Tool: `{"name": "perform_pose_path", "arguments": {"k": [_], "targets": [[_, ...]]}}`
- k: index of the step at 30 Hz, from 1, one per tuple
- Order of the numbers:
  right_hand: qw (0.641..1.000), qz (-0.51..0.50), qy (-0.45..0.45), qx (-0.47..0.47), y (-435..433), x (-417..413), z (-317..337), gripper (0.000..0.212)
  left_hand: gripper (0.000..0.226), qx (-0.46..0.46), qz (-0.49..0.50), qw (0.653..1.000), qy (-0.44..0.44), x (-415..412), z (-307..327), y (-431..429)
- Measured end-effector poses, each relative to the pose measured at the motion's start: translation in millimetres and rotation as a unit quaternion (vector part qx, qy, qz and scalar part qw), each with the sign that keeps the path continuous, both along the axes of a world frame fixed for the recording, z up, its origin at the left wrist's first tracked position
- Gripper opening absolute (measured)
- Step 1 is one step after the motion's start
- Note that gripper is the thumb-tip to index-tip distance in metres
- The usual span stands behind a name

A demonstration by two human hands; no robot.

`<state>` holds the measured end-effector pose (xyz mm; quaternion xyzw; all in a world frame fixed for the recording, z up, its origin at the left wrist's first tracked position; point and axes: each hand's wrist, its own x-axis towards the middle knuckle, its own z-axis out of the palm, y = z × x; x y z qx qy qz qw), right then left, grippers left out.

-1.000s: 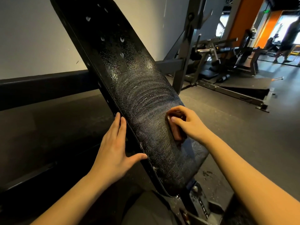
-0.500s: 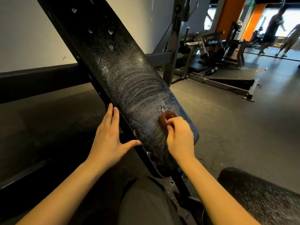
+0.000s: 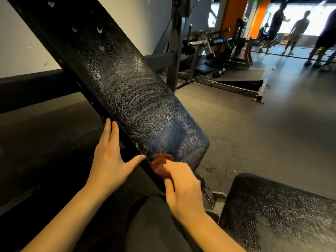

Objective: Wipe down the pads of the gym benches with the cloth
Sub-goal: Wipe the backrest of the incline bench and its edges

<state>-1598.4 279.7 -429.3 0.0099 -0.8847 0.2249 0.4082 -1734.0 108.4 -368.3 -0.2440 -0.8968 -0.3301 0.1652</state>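
my right hand [image 3: 183, 188] is gripping the bunched reddish cloth [image 3: 161, 163] against the streaked black pad [image 3: 138, 110]; my left hand [image 3: 109, 160] is lying flat, fingers straight, along its edge

Single head-worn view, wide-angle, looking forward and down; tilted back pad [image 3: 127, 99] close ahead, gym floor [image 3: 254, 124] receding far right.

The black back pad [image 3: 138, 99] slants down from upper left, filmed with curved wet streaks. A bunched reddish-brown cloth [image 3: 160, 165] lies against its lower end near the left edge. The seat pad [image 3: 276, 215], lower right, is speckled with droplets.
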Motion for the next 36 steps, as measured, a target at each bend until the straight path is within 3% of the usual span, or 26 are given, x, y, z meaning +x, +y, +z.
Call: {"name": "perform_pose_path", "arguments": {"k": [4,7,10,12,15,18,20,22,25,27,29,31,33,36], "targets": [[0.995,0.028,-0.002,0.095,39,1,-14,0.031,0.126,0.036,-0.016,0.999,-0.025,17,-14,7],[0.991,-0.107,-0.062,-0.039,87,-36,13,0.033,0.13,0.044,-0.019,0.998,-0.036,26,-18,16],[0.947,-0.232,-0.121,-0.189,126,-62,31,0.028,0.131,0.046,-0.019,0.998,-0.044,28,-17,19],[0.952,-0.22,-0.096,-0.193,103,-55,22,0.027,0.132,0.048,-0.023,0.998,-0.043,26,-18,17],[0.991,-0.078,-0.023,-0.109,31,-5,-16,0.036,0.131,0.044,-0.023,0.998,-0.039,22,-21,16],[1.0,0.005,-0.02,-0.021,33,15,-33,0.039,0.132,0.056,-0.026,0.997,-0.052,24,-22,18],[0.994,-0.061,-0.028,-0.083,60,-7,-16,0.038,0.132,0.059,-0.032,0.996,-0.059,24,-20,19],[0.967,-0.167,-0.052,-0.185,91,-36,10,0.034,0.132,0.053,-0.033,0.996,-0.063,25,-19,18],[0.935,-0.219,-0.059,-0.273,94,-50,15,0.03,0.132,0.051,-0.03,0.996,-0.069,27,-18,17],[0.957,-0.168,-0.025,-0.236,50,-26,-1,0.037,0.132,0.054,-0.031,0.996,-0.067,26,-18,17],[0.985,-0.054,-0.003,-0.163,10,12,-24,0.047,0.132,0.056,-0.028,0.996,-0.06,24,-20,17],[0.996,0.021,0.0,-0.084,13,23,-34,0.045,0.132,0.053,-0.027,0.997,-0.056,23,-21,18],[0.998,-0.002,-0.017,-0.06,43,2,-26,0.04,0.132,0.052,-0.028,0.997,-0.057,23,-22,17],[0.972,-0.147,-0.078,-0.168,96,-50,13,0.037,0.132,0.043,-0.031,0.997,-0.061,25,-20,16]]}}
